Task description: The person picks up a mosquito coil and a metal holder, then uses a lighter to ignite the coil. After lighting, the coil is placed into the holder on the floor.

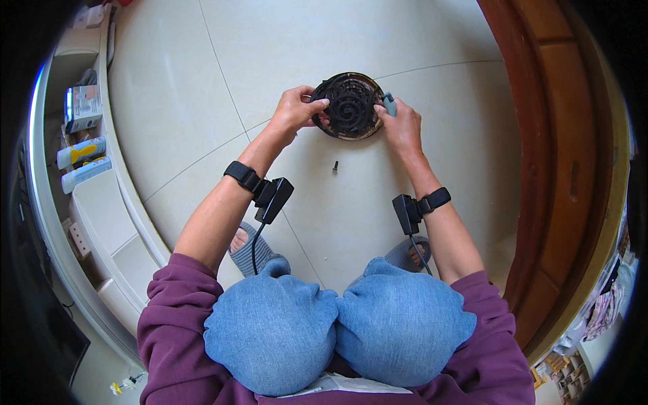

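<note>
A round dark metal tray (352, 135) lies on or just above the tiled floor, and a black mosquito coil (349, 109) spirals inside it. My left hand (299, 109) is at the tray's left side, its thumb over the rim and fingers partly hidden below. At the right side my right hand (402, 124) holds a grey-green lighter (389, 103) against the palm, with thumb and finger at the coil or rim; which one it touches is hard to tell. A small black piece (335, 166) rests on the floor below the tray.
Along the left runs a white cabinet with open shelves (109, 126), holding a printed box (83, 107) and blue-and-white bottles (87, 174). Brown wooden furniture (567, 152) borders the floor on the right. My slippered feet (248, 248) are near my knees. Cables hang from both wrist-worn devices.
</note>
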Demonstrator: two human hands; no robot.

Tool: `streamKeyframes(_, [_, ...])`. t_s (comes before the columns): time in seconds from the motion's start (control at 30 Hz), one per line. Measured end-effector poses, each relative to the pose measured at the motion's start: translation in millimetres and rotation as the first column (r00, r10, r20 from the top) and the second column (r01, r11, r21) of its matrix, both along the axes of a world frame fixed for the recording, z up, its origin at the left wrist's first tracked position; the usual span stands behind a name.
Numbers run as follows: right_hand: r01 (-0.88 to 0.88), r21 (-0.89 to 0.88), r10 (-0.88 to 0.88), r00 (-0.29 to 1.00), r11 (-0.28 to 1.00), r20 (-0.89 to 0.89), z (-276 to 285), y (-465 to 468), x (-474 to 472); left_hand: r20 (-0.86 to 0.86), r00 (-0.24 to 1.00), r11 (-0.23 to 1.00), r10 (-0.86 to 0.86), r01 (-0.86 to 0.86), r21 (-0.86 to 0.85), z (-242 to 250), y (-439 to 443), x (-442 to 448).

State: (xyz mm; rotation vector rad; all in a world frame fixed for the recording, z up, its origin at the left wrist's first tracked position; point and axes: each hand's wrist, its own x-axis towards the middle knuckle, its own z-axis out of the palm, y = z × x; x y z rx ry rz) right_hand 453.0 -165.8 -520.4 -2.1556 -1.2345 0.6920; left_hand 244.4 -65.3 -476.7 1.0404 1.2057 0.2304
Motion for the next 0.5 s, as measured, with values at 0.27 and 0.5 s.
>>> streamKeyframes(0.27, [-0.047,-0.184,0.045,0.999,0.982,-0.016,17,18,-6,0.031,0.999,1.000,0.013,-0.013,-0.016,3,-2,-3])
streamKeyframes(0.5, [0.039,-0.132,-0.035,0.999,0.991,0.032,4,13,6,0.013,0.999,0.999,0.029,-0.029,-0.015,7,1,-6])
